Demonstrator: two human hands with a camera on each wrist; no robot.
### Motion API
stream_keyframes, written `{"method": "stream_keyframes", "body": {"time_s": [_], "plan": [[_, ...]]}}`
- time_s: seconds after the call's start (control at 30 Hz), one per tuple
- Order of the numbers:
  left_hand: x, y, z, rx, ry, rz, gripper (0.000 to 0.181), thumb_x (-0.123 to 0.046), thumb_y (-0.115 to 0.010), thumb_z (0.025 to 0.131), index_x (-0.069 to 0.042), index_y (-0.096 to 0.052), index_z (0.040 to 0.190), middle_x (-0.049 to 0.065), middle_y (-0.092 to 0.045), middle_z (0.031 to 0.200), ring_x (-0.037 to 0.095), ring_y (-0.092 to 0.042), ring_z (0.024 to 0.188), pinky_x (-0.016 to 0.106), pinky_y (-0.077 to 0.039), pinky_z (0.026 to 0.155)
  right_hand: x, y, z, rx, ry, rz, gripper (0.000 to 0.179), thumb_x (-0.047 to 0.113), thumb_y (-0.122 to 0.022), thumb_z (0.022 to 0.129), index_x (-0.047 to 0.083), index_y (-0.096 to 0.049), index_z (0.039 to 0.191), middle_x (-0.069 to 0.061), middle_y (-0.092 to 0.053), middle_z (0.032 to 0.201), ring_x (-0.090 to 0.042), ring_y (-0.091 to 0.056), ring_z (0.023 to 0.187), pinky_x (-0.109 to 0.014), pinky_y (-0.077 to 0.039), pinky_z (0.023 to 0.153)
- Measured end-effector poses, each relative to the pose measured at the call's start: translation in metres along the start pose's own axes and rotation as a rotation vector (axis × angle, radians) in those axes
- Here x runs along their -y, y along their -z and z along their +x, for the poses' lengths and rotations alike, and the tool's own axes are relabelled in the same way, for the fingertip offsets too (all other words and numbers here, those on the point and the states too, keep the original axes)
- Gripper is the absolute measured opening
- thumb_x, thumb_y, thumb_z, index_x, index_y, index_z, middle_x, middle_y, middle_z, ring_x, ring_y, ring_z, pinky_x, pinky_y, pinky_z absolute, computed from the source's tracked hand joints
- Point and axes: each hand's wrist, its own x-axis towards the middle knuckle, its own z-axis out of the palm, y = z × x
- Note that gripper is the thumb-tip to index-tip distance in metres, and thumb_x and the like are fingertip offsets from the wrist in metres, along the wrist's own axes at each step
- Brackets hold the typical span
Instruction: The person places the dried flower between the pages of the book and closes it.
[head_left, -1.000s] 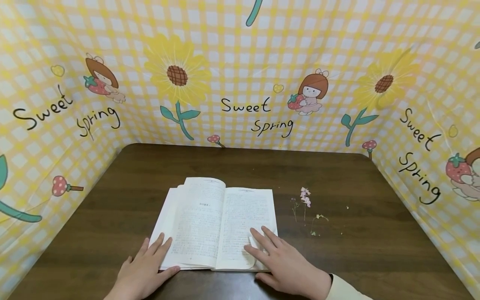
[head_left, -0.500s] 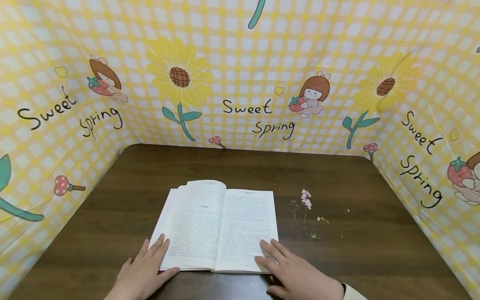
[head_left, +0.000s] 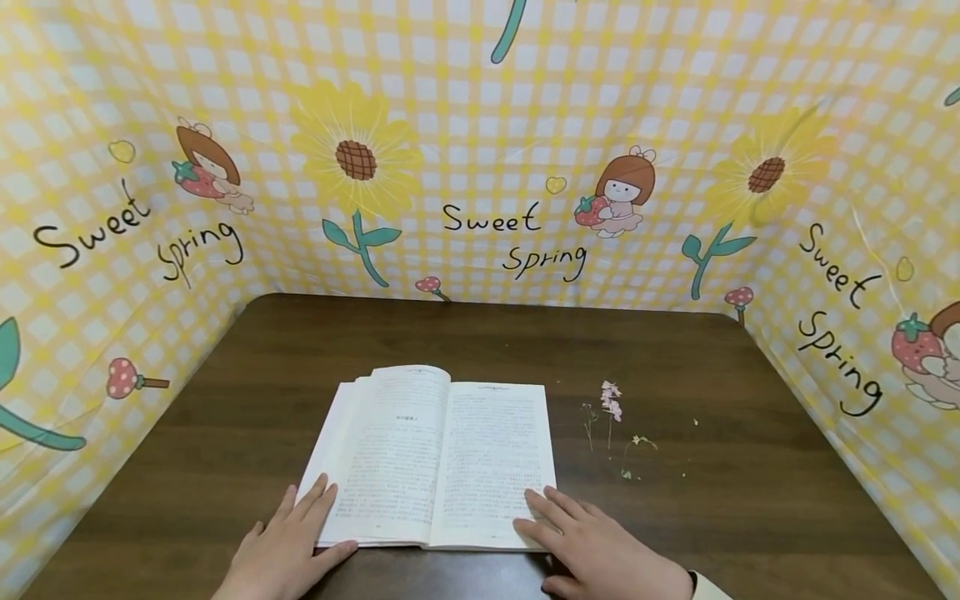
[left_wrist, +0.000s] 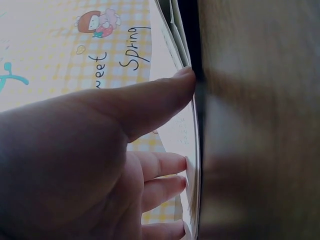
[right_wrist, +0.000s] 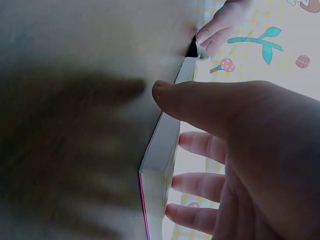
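Observation:
A thick book (head_left: 491,450) lies open on the dark wooden table (head_left: 187,433), with printed text on both pages. My left hand (head_left: 288,533) rests on the lower left corner of the left-hand pages, fingers spread; its thumb (left_wrist: 165,100) touches the bottom edge of the book. On the lower right corner of the right-hand page rest the fingertips of my right hand (head_left: 588,542). In the right wrist view its thumb (right_wrist: 190,100) stands beside the page block, and the lower cover has a pink edge. Neither hand grips the book.
To the right of the book lie a pink flower sprig (head_left: 611,404), a thin purplish sprig (head_left: 589,425) and a small yellow flower with a bent stem (head_left: 639,440). Tiny bits are scattered nearby. A yellow checked cloth (head_left: 480,150) encloses the table's back and sides.
My right hand has slid right and slightly nearer, to the page's outer corner. The right page's lower corner, curled up earlier, now lies flat. The left hand has stayed in place.

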Motion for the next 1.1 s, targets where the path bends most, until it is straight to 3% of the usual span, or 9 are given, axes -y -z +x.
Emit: {"method": "stream_keyframes", "body": {"time_s": [0.43, 0.77, 1.1], "plan": [[0.0027, -0.0014, -0.0015, 0.029, 0.019, -0.014, 0.097, -0.073, -0.055, 0.086, 0.001, -0.043, 0.148, 0.025, -0.034, 0.155, 0.058, -0.026, 0.138, 0.081, -0.029, 0.09, 0.0043, 0.0, 0.0025, -0.007, -0.025, 0.009, 0.056, 0.036, -0.071, 0.092, 0.017, -0.054, 0.142, -0.013, -0.049, 0.146, -0.035, -0.052, 0.13, -0.046, -0.051, 0.094], [0.0024, -0.002, -0.0016, 0.012, 0.016, -0.024, 0.098, -0.073, -0.055, 0.086, 0.001, -0.042, 0.149, 0.024, -0.034, 0.155, 0.058, -0.025, 0.138, 0.081, -0.028, 0.091, 0.0027, 0.0051, 0.0056, 0.04, -0.065, 0.041, 0.054, 0.034, -0.073, 0.092, 0.02, -0.055, 0.141, -0.01, -0.049, 0.147, -0.035, -0.051, 0.13, -0.047, -0.049, 0.097], [0.0003, -0.0001, 0.0012, 0.028, 0.02, -0.026, 0.099, -0.073, -0.056, 0.085, 0.001, -0.043, 0.148, 0.024, -0.033, 0.156, 0.057, -0.024, 0.139, 0.081, -0.027, 0.092, 0.0007, 0.0044, 0.0023, -0.007, -0.045, 0.038, 0.053, 0.034, -0.073, 0.092, 0.019, -0.056, 0.139, -0.012, -0.051, 0.145, -0.035, -0.053, 0.127, -0.048, -0.051, 0.093]]}}
